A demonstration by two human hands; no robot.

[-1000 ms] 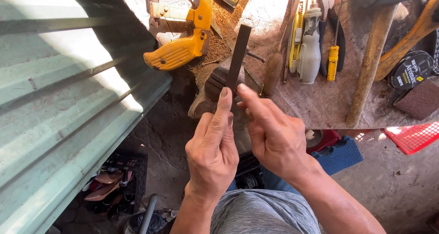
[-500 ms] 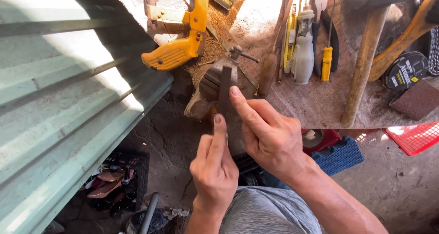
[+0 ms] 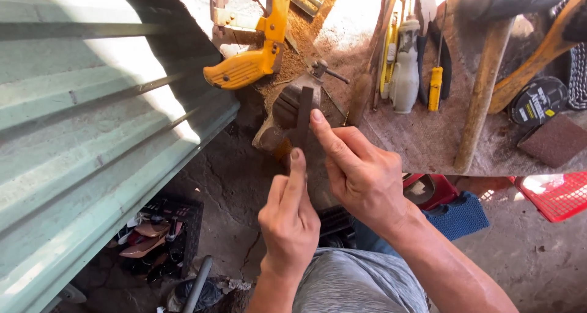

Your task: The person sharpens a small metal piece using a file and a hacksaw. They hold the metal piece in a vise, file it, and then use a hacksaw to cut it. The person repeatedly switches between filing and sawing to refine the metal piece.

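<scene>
A dark flat metal bar (image 3: 304, 102) stands upright in a small bench vise (image 3: 282, 110) at the edge of a dusty workbench (image 3: 428, 142). My right hand (image 3: 361, 178) reaches in from the right, its index fingertip on the bar's top end and the other fingers curled behind. Below it, my left hand (image 3: 287, 221) pinches the bar's lower part, index finger stretched up along it. The bar's lower end is hidden by my fingers.
A yellow-handled tool (image 3: 244, 68) lies left of the vise. On the bench are a hammer with a wooden handle (image 3: 483, 93), a white bottle (image 3: 406, 68), a yellow screwdriver (image 3: 435, 87) and a black disc (image 3: 539, 100). A green corrugated sheet (image 3: 92, 136) is at left, a red basket (image 3: 556, 194) at right.
The bar has gone down through the vise and now sticks up far less. My right index finger followed its top down, and my left hand dropped lower.
</scene>
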